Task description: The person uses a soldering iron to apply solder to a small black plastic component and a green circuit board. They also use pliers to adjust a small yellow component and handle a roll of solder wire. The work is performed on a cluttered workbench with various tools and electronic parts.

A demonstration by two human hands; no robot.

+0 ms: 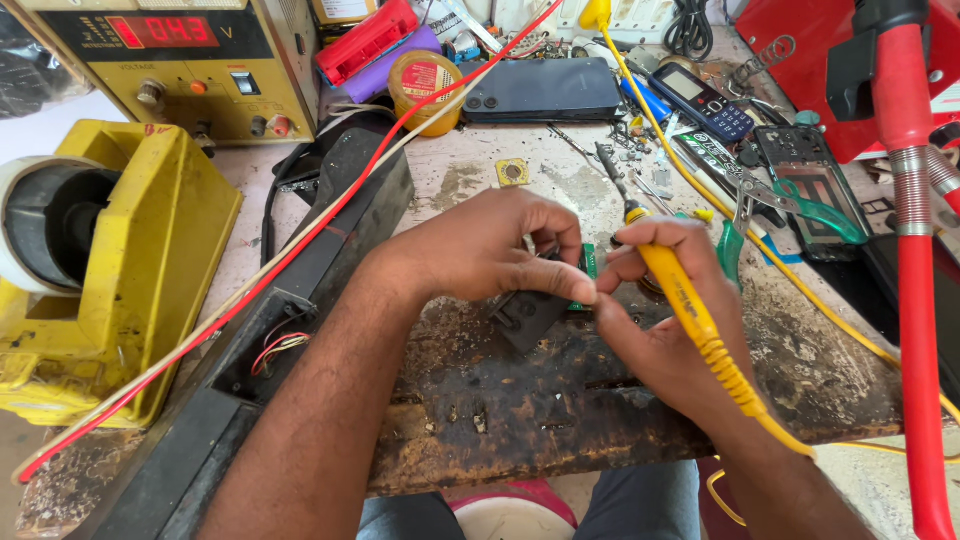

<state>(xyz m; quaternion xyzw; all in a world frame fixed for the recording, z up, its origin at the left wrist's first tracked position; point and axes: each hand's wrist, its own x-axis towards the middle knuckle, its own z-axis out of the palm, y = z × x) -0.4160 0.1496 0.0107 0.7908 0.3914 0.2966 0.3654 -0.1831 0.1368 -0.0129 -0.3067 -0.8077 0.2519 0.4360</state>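
table point(520, 400): scorched, dark-stained wooden top that carries everything, littered with parts along its far edge
power supply point(190, 60): beige bench unit at the far left, red digits lit, knobs below
tape dispenser point(110, 260): big yellow one at the left edge, a roll sitting in it
black casing point(300, 290): long dark housing lying aslant left of the forearm, coloured wires showing in its open end
red and white leads point(330, 205): run across the casing from the far middle down to the near left corner
smartphone point(545, 90): dark, face down, at the far middle, just beside a round yellow tin point(425, 85)
keypad phone point(705, 100): small and blue, lying to the right of the smartphone
pliers point(790, 200): green-handled, near the right hand
left hand point(490, 245): clenched over a small black part point(530, 315) with a green circuit board point(588, 265) at its edge, thumb and fingertips pinching it down on the table
right hand point(660, 320): grasping a yellow soldering iron point(690, 310) like a pen — its dark tip points away, just beyond the board; the yellow cord trails back past the wrist
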